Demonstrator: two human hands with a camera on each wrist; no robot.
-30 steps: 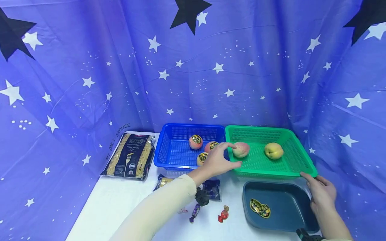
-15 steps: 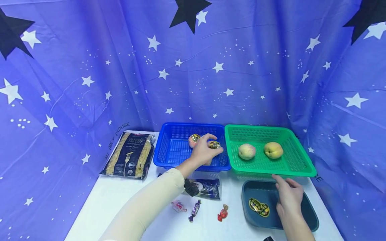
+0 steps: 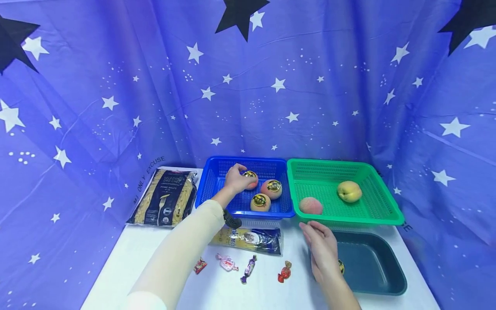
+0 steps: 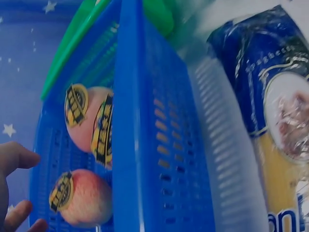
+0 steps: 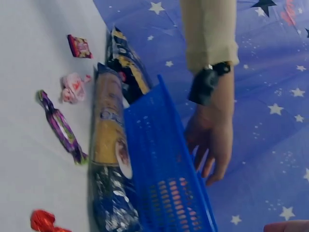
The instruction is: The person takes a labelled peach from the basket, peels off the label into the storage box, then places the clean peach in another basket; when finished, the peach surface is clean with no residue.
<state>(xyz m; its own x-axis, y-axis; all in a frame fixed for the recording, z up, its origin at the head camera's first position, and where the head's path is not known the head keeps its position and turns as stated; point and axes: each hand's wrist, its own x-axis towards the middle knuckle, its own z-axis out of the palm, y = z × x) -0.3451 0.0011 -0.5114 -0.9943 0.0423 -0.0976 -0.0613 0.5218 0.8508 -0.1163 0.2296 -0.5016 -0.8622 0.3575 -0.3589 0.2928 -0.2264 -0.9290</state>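
Observation:
My left hand [image 3: 241, 175] reaches into the blue basket [image 3: 211, 189], fingers loosely bent over the back stickered peach [image 3: 252, 179]. In the left wrist view its fingertips [image 4: 19, 215] lie just beside that peach [image 4: 79, 195], not wrapped round it. Two more stickered peaches [image 3: 272, 188] [image 3: 260, 202] sit in the same basket. My right hand [image 3: 315, 237] hovers relaxed and holding nothing over the table at the left edge of the dark teal tray [image 3: 372, 267]. The green basket [image 3: 329, 162] holds a pink peach [image 3: 311, 206] and a yellow peach [image 3: 349, 191].
A penne bag [image 3: 164, 197] lies at the left and a spaghetti pack [image 3: 248, 239] in front of the blue basket. Several wrapped candies [image 3: 249, 269] are scattered on the white table. A sticker [image 3: 341, 267] in the tray is partly hidden by my right hand. Starry blue cloth surrounds everything.
My left hand left the pink peach and moved left, deep into the blue basket. The pink peach rolled to the green basket's front left corner. My right hand slid left across the tray.

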